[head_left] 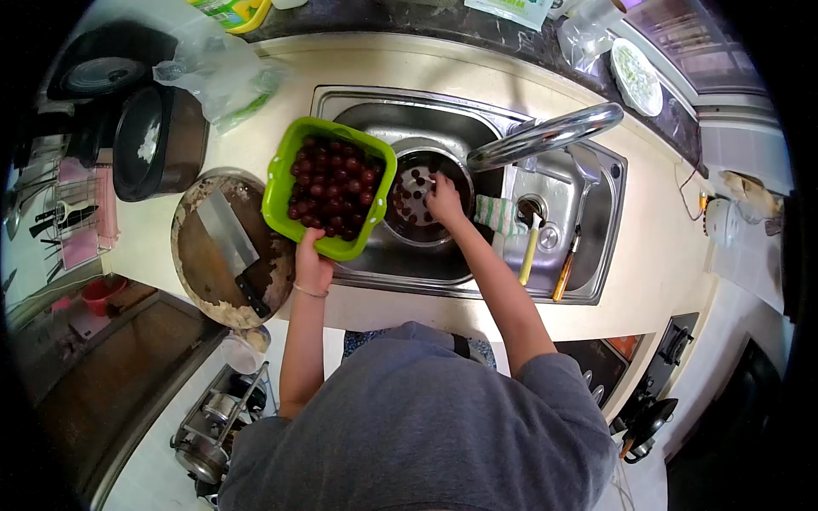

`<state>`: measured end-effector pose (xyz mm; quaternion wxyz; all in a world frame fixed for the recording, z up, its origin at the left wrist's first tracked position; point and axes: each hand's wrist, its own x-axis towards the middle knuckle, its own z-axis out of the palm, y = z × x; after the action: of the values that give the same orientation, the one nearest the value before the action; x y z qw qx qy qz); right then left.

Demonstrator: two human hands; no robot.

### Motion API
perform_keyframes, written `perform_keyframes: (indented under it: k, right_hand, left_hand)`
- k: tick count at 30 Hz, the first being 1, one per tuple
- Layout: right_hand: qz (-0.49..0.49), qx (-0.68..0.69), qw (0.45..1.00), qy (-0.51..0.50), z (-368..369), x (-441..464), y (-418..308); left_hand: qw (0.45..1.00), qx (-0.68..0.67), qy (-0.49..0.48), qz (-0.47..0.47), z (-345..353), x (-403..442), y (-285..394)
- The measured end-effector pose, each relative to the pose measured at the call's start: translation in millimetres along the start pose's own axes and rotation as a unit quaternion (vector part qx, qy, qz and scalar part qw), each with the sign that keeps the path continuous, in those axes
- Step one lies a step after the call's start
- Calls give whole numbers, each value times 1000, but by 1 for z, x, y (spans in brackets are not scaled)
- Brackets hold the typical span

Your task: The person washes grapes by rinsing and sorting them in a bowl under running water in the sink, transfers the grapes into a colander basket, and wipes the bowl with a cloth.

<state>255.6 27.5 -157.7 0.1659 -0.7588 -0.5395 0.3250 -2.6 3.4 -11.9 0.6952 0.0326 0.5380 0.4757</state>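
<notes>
My left hand (313, 266) grips the near rim of a green basket (277, 192), which is full of dark red round fruit (334, 187). The basket overlaps the left edge of the sink. Inside the left basin stands a round metal pot (470, 180) with water and several dark fruits (409, 204) in it. My right hand (443, 200) reaches into this pot from the right, fingers bent together at the fruit; what they hold, if anything, is too small to make out.
A cleaver (227, 230) lies on a round chopping board (192, 264) at the left. The faucet (545, 136) arches over the sink. A striped cloth (498, 215), a yellow-handled tool (529, 254) and an orange-handled one (566, 271) sit at the right basin.
</notes>
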Motion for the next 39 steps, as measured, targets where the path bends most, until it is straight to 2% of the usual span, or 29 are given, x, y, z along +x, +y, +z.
perform_keyframes:
  k: [1,3,4,5,7,11,14,17,19,20,22,26,28,29,30,32,35,36,37,39]
  right_hand:
    - [3,1,1000,-2,8,2,7]
    - [30,-101,993,46,23,10,22]
    - [71,-48,996,7,30,20,26]
    - [72,-47,996,5,38,23,33]
    - [6,-173,985,-8,34,20,10]
    - [-56,-151,985,-54,50,10,6]
    - [-122,-236,950,-162,34,-12,-13]
    - [-166,-274,936,-143,41,-23,4]
    - [-150,-258,945,-134,47,-23,8]
    - [-187,-334,924,0,58,-23,13]
    - [-128,-202,965,-109,46,-18,9]
    - [-129,-197,961,-142,44,-15,15]
    - [-106,-102,988,-37,47,-15,20]
    - [-109,-103,988,-34,52,-13,26]
    - [-121,-11,992,23,61,-8,35]
    - [-205,132,962,124,24,-13,7]
    - [-188,213,955,86,-48,-33,-47]
    - [-202,173,960,91,-71,-41,-70]
    - [-206,173,959,91,-79,-46,-82]
    - [-244,267,926,110,-89,-57,-107]
  left_hand:
    - [1000,-7,-21,14,-2,1,4]
    - [1000,-3,-24,18,-6,1,8]
    - [999,13,-14,39,2,-5,15]
    - [998,28,-4,58,6,-8,17]
    - [999,26,-1,35,-3,-7,17]
    - [997,62,40,32,-7,-10,13]
    - [997,66,40,26,-9,-10,10]
    - [998,59,20,23,-7,-11,7]
    - [998,59,16,25,-8,-10,5]
    - [998,59,9,23,-10,-10,4]
    - [998,59,1,24,-6,-12,7]
    - [999,50,7,17,0,-19,8]
    - [999,49,5,20,-1,-18,8]
    - [998,59,9,20,-5,-15,7]
    - [997,68,13,21,-8,-12,5]
    - [996,77,5,40,-6,-12,3]
    - [993,100,18,53,-1,-10,-2]
    - [992,114,36,43,-1,-9,-5]
    - [992,112,36,47,-2,-7,-9]
    - [989,135,30,52,-6,-2,-19]
